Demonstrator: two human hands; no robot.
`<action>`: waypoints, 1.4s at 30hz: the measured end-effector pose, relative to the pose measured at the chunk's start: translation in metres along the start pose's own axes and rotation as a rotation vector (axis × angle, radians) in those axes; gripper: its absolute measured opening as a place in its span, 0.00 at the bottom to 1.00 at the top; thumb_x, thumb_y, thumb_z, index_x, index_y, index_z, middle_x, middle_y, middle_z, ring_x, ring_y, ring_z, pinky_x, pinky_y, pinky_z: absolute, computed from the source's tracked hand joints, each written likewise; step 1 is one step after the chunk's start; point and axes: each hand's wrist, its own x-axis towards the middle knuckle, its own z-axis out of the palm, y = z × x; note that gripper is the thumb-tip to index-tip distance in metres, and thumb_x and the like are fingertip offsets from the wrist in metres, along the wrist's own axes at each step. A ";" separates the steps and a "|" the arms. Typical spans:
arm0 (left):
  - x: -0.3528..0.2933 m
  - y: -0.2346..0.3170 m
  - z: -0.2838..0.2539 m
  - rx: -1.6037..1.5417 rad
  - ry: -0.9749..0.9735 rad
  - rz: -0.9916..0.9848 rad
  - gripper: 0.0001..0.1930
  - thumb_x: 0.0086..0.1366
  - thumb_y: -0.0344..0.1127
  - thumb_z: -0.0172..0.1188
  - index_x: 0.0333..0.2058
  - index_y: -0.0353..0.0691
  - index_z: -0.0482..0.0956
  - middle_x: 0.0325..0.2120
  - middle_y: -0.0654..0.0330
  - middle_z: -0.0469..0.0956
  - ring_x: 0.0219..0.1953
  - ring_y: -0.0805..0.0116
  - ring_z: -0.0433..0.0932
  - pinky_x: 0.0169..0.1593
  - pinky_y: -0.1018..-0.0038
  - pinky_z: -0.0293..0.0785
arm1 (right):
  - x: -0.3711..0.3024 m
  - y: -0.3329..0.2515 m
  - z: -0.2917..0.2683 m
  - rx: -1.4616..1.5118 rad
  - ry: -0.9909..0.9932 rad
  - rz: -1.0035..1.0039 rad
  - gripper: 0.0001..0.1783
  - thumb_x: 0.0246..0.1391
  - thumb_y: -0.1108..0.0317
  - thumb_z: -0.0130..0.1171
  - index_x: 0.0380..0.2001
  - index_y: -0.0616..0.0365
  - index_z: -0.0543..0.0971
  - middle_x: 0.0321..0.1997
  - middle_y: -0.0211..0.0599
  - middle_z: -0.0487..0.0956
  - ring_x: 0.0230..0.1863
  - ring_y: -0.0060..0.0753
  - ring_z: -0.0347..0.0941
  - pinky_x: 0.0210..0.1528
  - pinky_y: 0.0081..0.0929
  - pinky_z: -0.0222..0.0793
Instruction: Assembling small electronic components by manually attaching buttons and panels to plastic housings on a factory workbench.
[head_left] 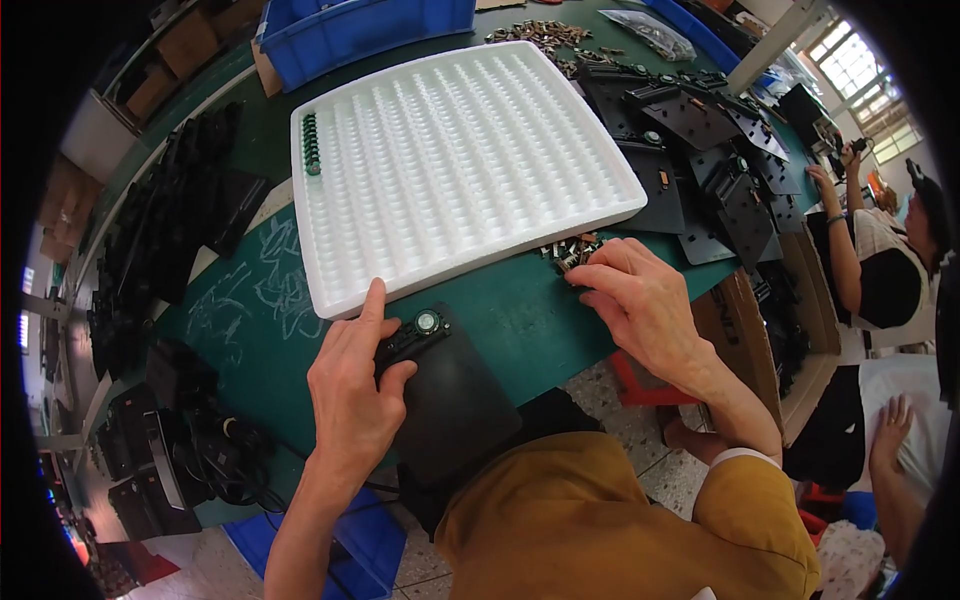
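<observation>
My left hand (352, 385) grips the end of a flat black plastic panel (455, 390) near the table's front edge. Its thumb and fingers are around the panel's raised end, and the index finger points out toward the foam tray. A round silver-and-green part (428, 321) sits on that raised end. At the right, my right hand (640, 305) has its thumb and index finger pinched together beside a small pile of metal pieces (575, 247). Whatever lies between those fingertips is too small to tell.
A white foam tray (430, 285) with rows of hollows lies ahead, a line of green parts (311, 145) at its left. Black panels (690, 130) are heaped at the right, and more black parts (185, 210) stand at the left. Another person (885, 260) sits at the right.
</observation>
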 end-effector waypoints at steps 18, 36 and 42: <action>-0.001 -0.001 0.001 0.006 0.016 -0.021 0.44 0.43 0.16 0.69 0.64 0.40 0.68 0.38 0.54 0.82 0.41 0.59 0.80 0.37 0.71 0.74 | 0.007 -0.007 0.023 0.201 -0.083 -0.110 0.11 0.45 0.82 0.59 0.34 0.60 0.75 0.37 0.39 0.74 0.40 0.47 0.71 0.40 0.39 0.70; -0.002 -0.002 0.002 0.002 0.023 -0.012 0.45 0.42 0.16 0.69 0.64 0.39 0.67 0.38 0.53 0.82 0.43 0.57 0.80 0.41 0.68 0.75 | 0.005 -0.015 0.021 0.203 -0.056 -0.061 0.10 0.46 0.82 0.61 0.34 0.63 0.78 0.34 0.41 0.74 0.35 0.48 0.74 0.34 0.39 0.70; -0.003 0.001 -0.001 -0.002 0.010 -0.038 0.45 0.42 0.16 0.69 0.64 0.39 0.67 0.38 0.53 0.82 0.42 0.57 0.80 0.41 0.68 0.75 | 0.005 -0.015 0.016 0.327 -0.089 0.004 0.11 0.47 0.84 0.60 0.36 0.64 0.80 0.37 0.42 0.77 0.38 0.47 0.76 0.38 0.36 0.72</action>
